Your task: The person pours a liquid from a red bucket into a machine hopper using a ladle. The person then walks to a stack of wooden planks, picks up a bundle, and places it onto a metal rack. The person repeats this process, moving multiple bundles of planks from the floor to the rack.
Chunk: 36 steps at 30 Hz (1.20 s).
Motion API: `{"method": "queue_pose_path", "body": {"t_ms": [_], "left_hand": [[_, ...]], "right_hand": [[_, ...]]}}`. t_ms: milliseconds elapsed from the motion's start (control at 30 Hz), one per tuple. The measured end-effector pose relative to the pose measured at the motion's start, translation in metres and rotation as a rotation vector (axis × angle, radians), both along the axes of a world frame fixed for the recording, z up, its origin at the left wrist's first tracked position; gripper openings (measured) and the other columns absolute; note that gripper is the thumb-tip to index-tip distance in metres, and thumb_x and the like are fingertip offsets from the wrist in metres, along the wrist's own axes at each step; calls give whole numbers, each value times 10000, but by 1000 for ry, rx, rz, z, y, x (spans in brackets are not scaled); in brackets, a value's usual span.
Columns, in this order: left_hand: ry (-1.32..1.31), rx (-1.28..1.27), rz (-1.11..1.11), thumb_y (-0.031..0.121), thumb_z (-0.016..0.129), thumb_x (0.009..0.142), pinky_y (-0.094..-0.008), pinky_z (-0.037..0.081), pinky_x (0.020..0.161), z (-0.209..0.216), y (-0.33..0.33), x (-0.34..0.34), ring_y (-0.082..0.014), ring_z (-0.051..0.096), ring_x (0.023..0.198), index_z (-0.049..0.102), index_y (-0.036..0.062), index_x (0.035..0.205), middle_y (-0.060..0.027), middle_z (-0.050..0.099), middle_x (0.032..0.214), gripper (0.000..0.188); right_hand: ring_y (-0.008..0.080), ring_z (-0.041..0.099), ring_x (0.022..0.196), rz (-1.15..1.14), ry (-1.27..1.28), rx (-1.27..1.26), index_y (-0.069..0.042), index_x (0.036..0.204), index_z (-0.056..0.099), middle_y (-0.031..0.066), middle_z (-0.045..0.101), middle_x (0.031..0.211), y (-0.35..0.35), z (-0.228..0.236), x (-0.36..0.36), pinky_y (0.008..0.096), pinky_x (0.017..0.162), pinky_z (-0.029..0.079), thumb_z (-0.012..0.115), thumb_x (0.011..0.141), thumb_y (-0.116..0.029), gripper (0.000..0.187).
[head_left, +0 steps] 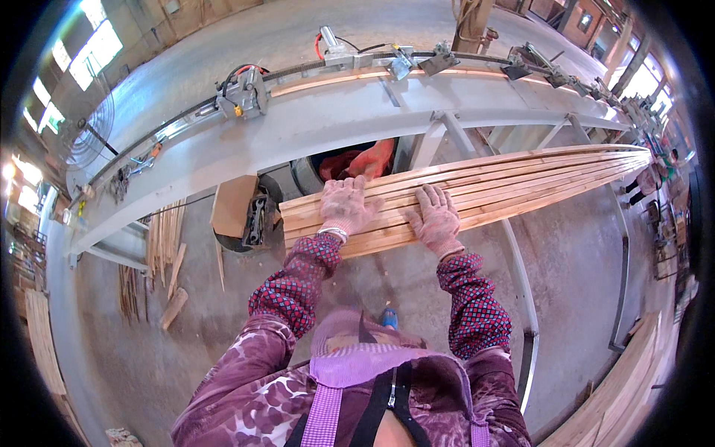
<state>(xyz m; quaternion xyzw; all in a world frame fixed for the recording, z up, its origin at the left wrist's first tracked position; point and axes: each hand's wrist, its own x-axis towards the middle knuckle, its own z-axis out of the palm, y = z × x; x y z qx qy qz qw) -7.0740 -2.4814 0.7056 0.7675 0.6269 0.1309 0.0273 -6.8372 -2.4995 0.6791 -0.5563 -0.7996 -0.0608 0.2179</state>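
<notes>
Resting gloved left hand (351, 207) and right hand (437, 222) on wood strips (521, 179) | fingers near-straight, slightly parted, no visible grasp | spaced apart, probably to steady strips

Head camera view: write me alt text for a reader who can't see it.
A person's gloved left hand and right hand rest on a row of long wooden strips, seen from above. Beyond the strips runs a long grey metal bench carrying clamp-like devices; more wood pieces lie on the floor at left.
</notes>
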Motion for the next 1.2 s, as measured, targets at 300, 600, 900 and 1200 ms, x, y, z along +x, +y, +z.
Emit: {"method": "queue_pose_path", "body": {"t_ms": [300, 600, 900, 1200], "left_hand": [[-11, 38, -3, 625, 524, 859, -423, 370, 976, 0, 0, 1, -307, 554, 1112, 554, 78, 1236, -140, 618, 1147, 664], [30, 3, 21, 689, 451, 866, -420, 383, 962, 0, 2, 0, -298, 566, 1096, 563, 52, 1217, -146, 613, 1177, 736], [111, 55, -86, 546, 502, 887, -445, 306, 1119, 38, 76, -62, -293, 441, 1343, 487, 38, 1387, -156, 468, 1457, 713], [-74, -825, -3, 532, 540, 908, -366, 425, 1019, 14, 113, -144, -255, 572, 1171, 656, 131, 1253, -88, 629, 1274, 542]], "right_hand": [[358, 376, 1375, -8, -102, -3, -53, 1376, 492, 165, 463, 1447, 33, 10, -27, 498, 1166, 235, 562, 893, -503, 664], [333, 374, 1378, 85, -140, -58, -58, 1402, 458, 148, 455, 1453, 49, 1, -40, 477, 1167, 233, 517, 911, -523, 678], [345, 420, 1338, 68, -86, -85, -52, 1345, 519, 175, 511, 1391, 43, 11, -39, 484, 1162, 251, 542, 886, -533, 665], [305, 399, 1366, 37, -88, -72, -72, 1356, 527, 137, 497, 1420, 46, 3, -40, 469, 1170, 245, 535, 901, -532, 647]]}}
